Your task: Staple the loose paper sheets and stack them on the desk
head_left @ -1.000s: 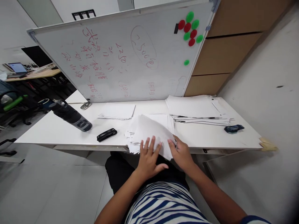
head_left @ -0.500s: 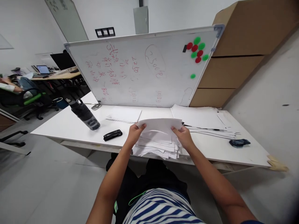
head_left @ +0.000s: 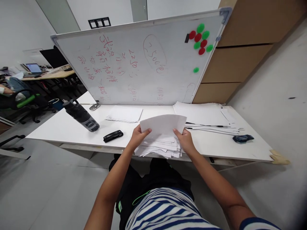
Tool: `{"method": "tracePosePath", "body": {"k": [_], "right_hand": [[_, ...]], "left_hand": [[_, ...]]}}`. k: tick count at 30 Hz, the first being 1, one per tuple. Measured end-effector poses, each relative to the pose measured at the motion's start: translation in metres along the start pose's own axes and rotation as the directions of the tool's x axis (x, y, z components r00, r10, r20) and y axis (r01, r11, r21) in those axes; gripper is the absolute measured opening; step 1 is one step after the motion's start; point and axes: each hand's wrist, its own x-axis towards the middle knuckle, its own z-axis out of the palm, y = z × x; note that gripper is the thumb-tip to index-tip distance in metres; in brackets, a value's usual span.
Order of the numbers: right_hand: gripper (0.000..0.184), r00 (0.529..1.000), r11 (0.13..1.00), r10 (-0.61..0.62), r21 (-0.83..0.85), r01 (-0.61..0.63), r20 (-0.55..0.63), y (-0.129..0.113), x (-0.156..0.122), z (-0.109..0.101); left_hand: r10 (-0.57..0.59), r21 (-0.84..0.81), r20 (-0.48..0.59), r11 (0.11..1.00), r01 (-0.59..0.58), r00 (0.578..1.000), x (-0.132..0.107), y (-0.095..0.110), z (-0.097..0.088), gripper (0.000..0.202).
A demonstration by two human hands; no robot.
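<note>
Paper [head_left: 163,124] is raised at twelve o'clock in my head view, tilted up over a loose stack [head_left: 160,147] by the counter's [head_left: 220,145] near edge. My left hand [head_left: 139,137] pinches it at its nine o'clock side, my right hand [head_left: 185,140] at three, thumbs on the near face; I can't tell whether I have one sheet or several. To handle it well, I'd judge, both grips want light, equal pressure at matching height, so the bowed upper edge doesn't crease. The layers underneath lie uneven, so I should avoid dragging them. A black stapler [head_left: 113,136] sits at eleven o'clock, a water bottle [head_left: 82,116] beyond it; a bigger paper pile [head_left: 199,114] lies at one.
</note>
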Motion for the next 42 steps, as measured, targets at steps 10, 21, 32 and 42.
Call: {"method": "tracePosePath", "body": {"k": [10,21,32,42], "right_hand": [[0.046,0.998,0.988,0.038,-0.154,-0.03,0.054,-0.023,-0.011,-0.01],[0.047,0.92,0.947,0.299,0.041,-0.319,0.251,-0.048,-0.027,-0.019],[0.043,0.938,0.96,0.273,0.0,-0.279,0.213,-0.038,-0.025,-0.01],[0.041,0.911,0.974,0.191,-0.189,-0.128,0.367,-0.034,0.006,0.032]], "left_hand": [[-0.079,0.134,-0.026,0.988,0.081,0.997,-0.019,0.02,-0.002,0.05],[-0.471,-0.072,-0.03,0.881,0.468,0.881,-0.045,0.034,-0.012,0.057],[-0.019,0.355,0.016,0.935,0.012,1.0,-0.039,0.024,-0.06,0.051],[0.157,0.892,-0.25,0.421,0.164,0.955,-0.015,-0.069,-0.184,0.049]]}}
